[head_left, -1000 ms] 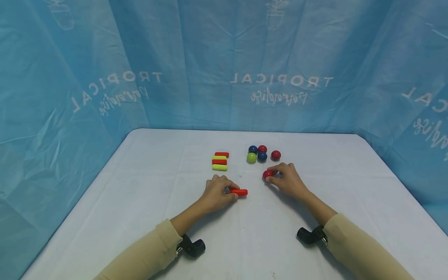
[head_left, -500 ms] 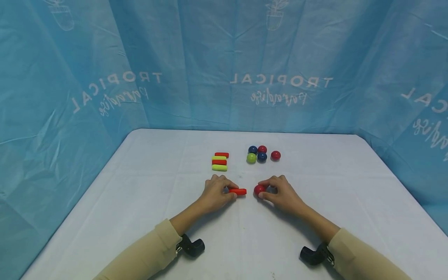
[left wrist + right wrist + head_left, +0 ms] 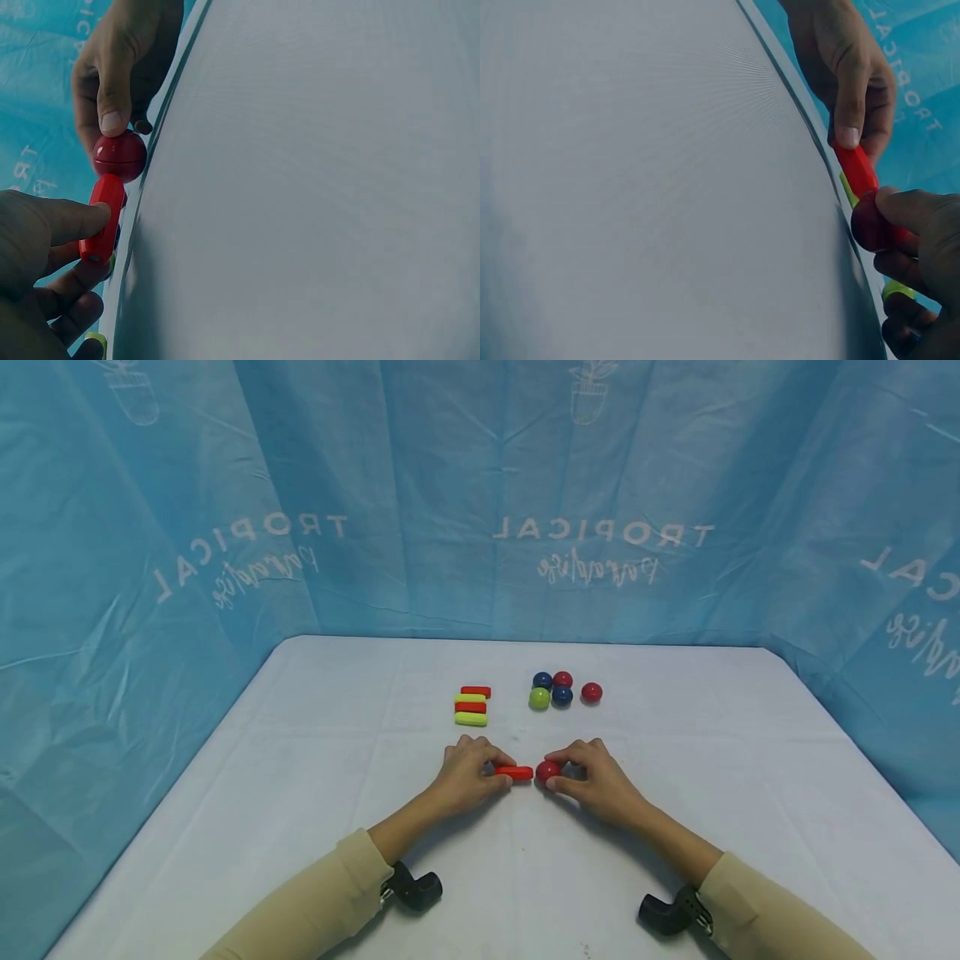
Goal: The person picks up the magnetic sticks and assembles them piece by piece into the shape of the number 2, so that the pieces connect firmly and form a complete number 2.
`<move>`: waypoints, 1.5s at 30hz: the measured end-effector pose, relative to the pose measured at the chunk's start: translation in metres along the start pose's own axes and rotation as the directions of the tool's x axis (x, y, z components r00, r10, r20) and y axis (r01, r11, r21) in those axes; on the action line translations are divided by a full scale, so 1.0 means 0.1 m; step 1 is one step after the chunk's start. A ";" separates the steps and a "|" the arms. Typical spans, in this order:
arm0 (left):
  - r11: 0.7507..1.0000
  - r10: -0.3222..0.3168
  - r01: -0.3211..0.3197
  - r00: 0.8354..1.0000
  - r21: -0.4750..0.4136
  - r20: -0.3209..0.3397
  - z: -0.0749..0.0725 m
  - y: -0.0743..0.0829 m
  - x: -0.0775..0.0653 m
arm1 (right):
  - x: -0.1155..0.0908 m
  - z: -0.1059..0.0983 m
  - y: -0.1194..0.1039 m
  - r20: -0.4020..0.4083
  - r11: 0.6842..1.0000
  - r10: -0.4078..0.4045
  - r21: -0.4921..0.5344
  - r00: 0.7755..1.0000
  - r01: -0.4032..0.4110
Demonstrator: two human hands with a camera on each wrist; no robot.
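Between thumb and fingers my left hand (image 3: 467, 779) pinches a short red stick (image 3: 515, 772), its free end pointing right. My right hand (image 3: 597, 783) holds a glossy red ball (image 3: 547, 772) by thumb and fingertips, at that end of the stick. In the left wrist view the ball (image 3: 120, 156), with a thin seam around it, meets or nearly meets the tip of the stick (image 3: 103, 217); whether they touch I cannot tell. The right wrist view has the stick (image 3: 856, 169) and the darker-looking ball (image 3: 869, 223) lined up, the ball partly behind my fingers.
Behind my left hand lie several red and yellow-green sticks (image 3: 471, 719) in a stacked row. Farther right sit two blue balls (image 3: 562, 696), a green ball (image 3: 539, 697) and red balls (image 3: 591, 692). A white cloth (image 3: 337, 760) covers the table; blue printed curtains (image 3: 450, 485) surround it.
My right hand has brought the red ball left and toward me, up to the stick's end. The left hand with the red stick has barely moved.
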State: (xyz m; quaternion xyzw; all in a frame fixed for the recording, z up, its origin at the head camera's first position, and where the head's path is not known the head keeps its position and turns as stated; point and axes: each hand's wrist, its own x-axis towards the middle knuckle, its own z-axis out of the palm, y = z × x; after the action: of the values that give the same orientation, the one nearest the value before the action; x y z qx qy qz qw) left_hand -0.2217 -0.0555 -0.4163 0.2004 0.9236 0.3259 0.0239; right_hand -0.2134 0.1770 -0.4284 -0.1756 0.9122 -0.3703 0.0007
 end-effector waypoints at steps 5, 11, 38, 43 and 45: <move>1.000 0.006 -0.006 1.000 0.007 0.004 0.01 0.02 0.01 | 0.00 0.00 0.01 -0.003 1.000 -0.016 -0.002 1.000 0.016; 1.000 0.019 -0.019 1.000 0.011 -0.002 0.03 0.02 0.02 | 0.00 0.01 0.02 -0.008 1.000 -0.019 -0.009 1.000 0.019; 1.000 0.027 -0.027 0.999 0.008 0.037 0.13 0.11 0.12 | -0.08 -0.11 0.13 -0.006 0.999 0.026 -0.037 1.000 -0.026; 1.000 0.024 -0.024 0.999 -0.003 0.022 0.08 0.12 0.15 | -0.09 -0.12 0.13 -0.006 0.999 0.026 -0.040 1.000 -0.026; 1.000 0.008 -0.008 1.000 -0.009 0.001 0.04 0.12 0.19 | -0.09 -0.11 0.14 -0.006 0.999 0.028 -0.043 1.000 -0.029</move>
State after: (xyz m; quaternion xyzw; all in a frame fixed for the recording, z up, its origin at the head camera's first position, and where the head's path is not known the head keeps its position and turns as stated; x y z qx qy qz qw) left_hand -0.2341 -0.0372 -0.4104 0.2043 0.9212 0.3302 0.0241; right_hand -0.2112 0.1968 -0.4306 -0.1616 0.9223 -0.3512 0.0000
